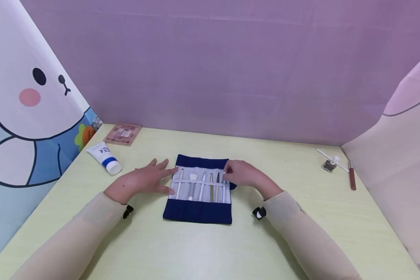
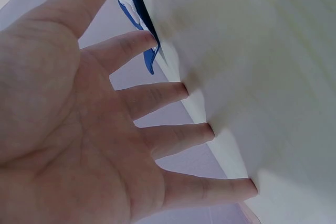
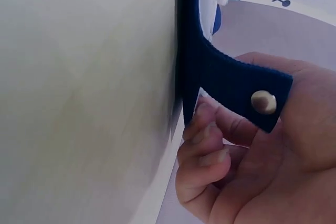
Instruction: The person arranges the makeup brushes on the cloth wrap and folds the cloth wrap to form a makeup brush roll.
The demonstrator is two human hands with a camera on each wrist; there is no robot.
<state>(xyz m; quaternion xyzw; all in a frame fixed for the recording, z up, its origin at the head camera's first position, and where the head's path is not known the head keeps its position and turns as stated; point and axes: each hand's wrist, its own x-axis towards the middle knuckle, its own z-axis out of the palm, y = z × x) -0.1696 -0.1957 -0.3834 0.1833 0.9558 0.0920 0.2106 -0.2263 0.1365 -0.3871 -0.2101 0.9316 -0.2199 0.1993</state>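
A navy cosmetic brush roll (image 1: 197, 212) lies unfolded on the table, its pale lining showing. Several slim tools stand side by side under its elastic band, among them a fluffy-tipped brush (image 1: 193, 177) and a gold-handled one (image 1: 211, 191). My left hand (image 1: 141, 182) spreads its fingers at the roll's left edge, thumb and index fingertip touching it. At the upper right of the lining, my right hand (image 1: 244, 173) pinches the top of a slim white stick (image 1: 224, 192) with curled fingers. Its fingertips are partly hidden. A navy strap (image 3: 236, 80) with a metal snap (image 3: 263, 102) sticks out beside the right palm.
Back left on the table (image 1: 154, 249) are a white tube with a blue band (image 1: 105, 157) and a pink palette (image 1: 123, 134). Far right are a small glass bottle (image 1: 329, 166), a white stick (image 1: 323, 154) and a brown-handled tool (image 1: 352, 179). A purple cloth (image 1: 227, 77) hangs behind.
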